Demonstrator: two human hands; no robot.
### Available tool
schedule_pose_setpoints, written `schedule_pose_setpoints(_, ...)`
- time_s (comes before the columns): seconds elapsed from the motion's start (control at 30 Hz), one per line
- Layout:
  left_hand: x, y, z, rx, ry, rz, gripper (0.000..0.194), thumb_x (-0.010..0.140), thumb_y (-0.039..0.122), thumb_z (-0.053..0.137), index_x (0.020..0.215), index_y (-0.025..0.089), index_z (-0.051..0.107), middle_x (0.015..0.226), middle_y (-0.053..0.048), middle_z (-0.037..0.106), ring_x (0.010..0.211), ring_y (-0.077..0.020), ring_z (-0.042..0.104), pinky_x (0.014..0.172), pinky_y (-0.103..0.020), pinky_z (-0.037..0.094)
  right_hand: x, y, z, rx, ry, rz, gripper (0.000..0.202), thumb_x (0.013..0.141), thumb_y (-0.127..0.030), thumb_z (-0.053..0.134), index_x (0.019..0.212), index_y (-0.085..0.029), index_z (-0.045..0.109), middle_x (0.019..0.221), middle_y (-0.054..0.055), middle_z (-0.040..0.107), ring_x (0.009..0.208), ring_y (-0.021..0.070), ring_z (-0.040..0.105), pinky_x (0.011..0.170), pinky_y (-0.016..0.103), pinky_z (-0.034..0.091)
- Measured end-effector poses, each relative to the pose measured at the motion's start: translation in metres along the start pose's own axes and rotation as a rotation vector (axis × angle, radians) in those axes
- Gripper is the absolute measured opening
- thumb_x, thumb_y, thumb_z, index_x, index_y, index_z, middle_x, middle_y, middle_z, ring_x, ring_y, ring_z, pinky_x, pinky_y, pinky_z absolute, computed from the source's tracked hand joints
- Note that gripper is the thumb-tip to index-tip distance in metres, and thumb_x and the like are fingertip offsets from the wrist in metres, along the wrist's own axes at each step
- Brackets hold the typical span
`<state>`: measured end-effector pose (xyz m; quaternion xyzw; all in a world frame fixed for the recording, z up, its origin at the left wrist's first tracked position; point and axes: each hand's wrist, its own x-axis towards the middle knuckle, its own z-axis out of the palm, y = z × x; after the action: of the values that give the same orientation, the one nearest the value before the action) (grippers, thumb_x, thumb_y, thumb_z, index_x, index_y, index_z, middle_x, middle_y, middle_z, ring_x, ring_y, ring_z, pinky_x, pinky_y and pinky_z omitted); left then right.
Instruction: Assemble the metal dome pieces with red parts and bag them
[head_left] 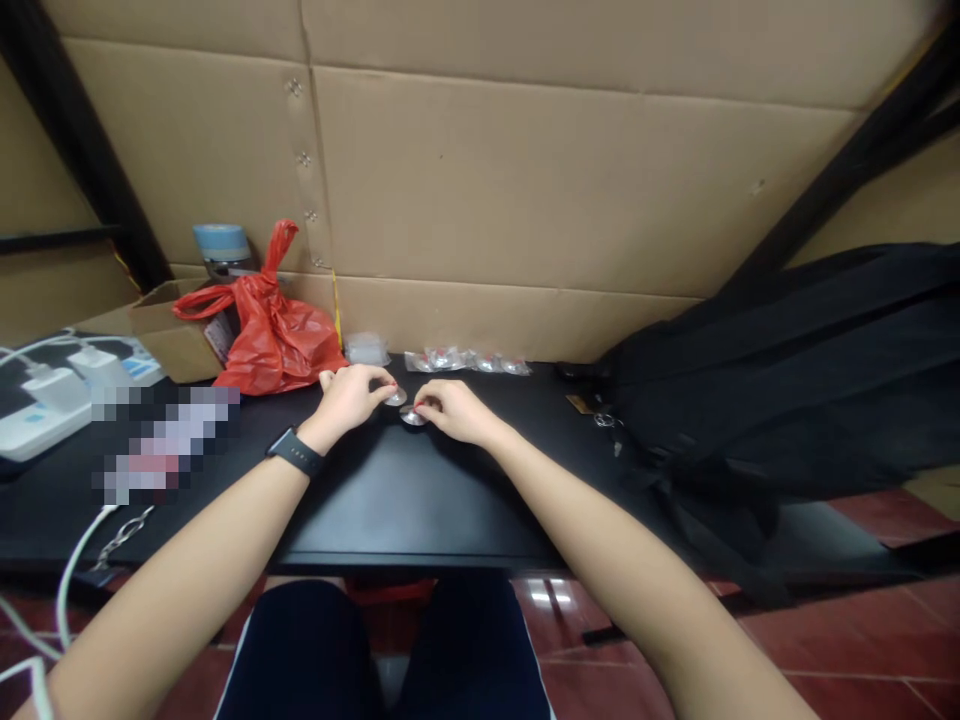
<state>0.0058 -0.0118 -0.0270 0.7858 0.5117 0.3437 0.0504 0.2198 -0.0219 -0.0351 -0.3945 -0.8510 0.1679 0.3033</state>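
My left hand (346, 396), with a dark watch on its wrist, pinches a small shiny finger cymbal (397, 397) by a red bit at its middle. Just to the right, my right hand (459, 410) pinches a second silver cymbal (412, 416), also by something red at its centre. The two discs are close together over the black table (405, 510), the left one slightly farther back. Whether they touch the tabletop or each other I cannot tell.
Several clear packets with shiny contents (469, 360) lie along the cardboard wall (510, 190). At left are a red plastic bag (281, 340), a cardboard box (176, 340), a blue-lidded bottle (223, 245) and a power strip (45, 415). Black fabric (787, 370) crowds the right.
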Motion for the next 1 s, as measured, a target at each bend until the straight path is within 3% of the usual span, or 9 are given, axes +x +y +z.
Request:
schedule_pose_setpoints(0.17, -0.001, 0.017, -0.001, -0.129, -0.021, -0.119, 0.018, 0.086, 0.040, 0.061, 0.083, 0.027, 0.073, 0.088, -0.002, 0.078, 0.088, -0.0267, 0.070, 0.087, -0.041, 0.039, 0.002, -0.002, 0.008, 0.494, 0.189, 0.237, 0.010, 0.085, -0.027, 0.065, 0.084, -0.017, 0.063, 0.083, 0.005, 0.072, 0.071, 0.0154, 0.071, 0.067, 0.027, 0.054)
schedule_pose_setpoints(0.27, -0.002, 0.023, 0.001, -0.214, -0.035, -0.116, 0.017, 0.088, 0.037, 0.058, 0.086, 0.026, 0.070, 0.088, -0.003, 0.078, 0.086, -0.0249, 0.072, 0.081, -0.037, 0.044, 0.003, -0.004, 0.014, 0.730, 0.222, 0.291, 0.022, 0.081, -0.036, 0.071, 0.084, -0.017, 0.059, 0.096, 0.006, 0.071, 0.072, 0.0149, 0.073, 0.061, 0.024, 0.057)
schedule_pose_setpoints(0.4, -0.004, 0.029, 0.005, -0.259, -0.041, -0.107, 0.016, 0.087, 0.036, 0.058, 0.088, 0.025, 0.069, 0.090, -0.003, 0.078, 0.084, -0.0237, 0.073, 0.078, -0.035, 0.046, 0.001, -0.008, 0.013, 0.906, 0.242, 0.347, 0.025, 0.079, -0.034, 0.074, 0.091, -0.019, 0.058, 0.095, 0.004, 0.070, 0.068, 0.0157, 0.074, 0.058, 0.024, 0.060)
schedule_pose_setpoints(0.5, -0.005, 0.033, 0.004, -0.216, -0.062, -0.138, 0.017, 0.088, 0.037, 0.057, 0.087, 0.025, 0.069, 0.089, -0.001, 0.078, 0.086, -0.0235, 0.073, 0.084, -0.037, 0.046, 0.000, -0.011, 0.008, 0.970, 0.220, 0.352, 0.030, 0.081, -0.029, 0.073, 0.108, -0.020, 0.062, 0.099, 0.005, 0.072, 0.068, 0.0156, 0.075, 0.061, 0.025, 0.062)
schedule_pose_setpoints(0.63, -0.006, 0.038, 0.001, -0.176, -0.099, -0.171, 0.019, 0.091, 0.036, 0.054, 0.087, 0.024, 0.068, 0.088, 0.001, 0.079, 0.089, -0.0210, 0.072, 0.090, -0.035, 0.043, 0.000, -0.013, 0.004, 0.968, 0.189, 0.398, 0.030, 0.084, -0.028, 0.073, 0.111, -0.016, 0.068, 0.099, 0.010, 0.074, 0.069, 0.0158, 0.075, 0.062, 0.023, 0.062)
schedule_pose_setpoints(1.0, -0.008, 0.039, 0.002, -0.248, -0.041, -0.107, 0.016, 0.093, 0.031, 0.054, 0.086, 0.022, 0.066, 0.088, 0.000, 0.079, 0.087, -0.0200, 0.073, 0.086, -0.030, 0.047, -0.002, -0.009, 0.005, 0.913, 0.231, 0.352, 0.054, 0.064, -0.030, 0.089, 0.114, -0.017, 0.072, 0.107, 0.011, 0.075, 0.073, 0.0177, 0.075, 0.070, 0.031, 0.064)
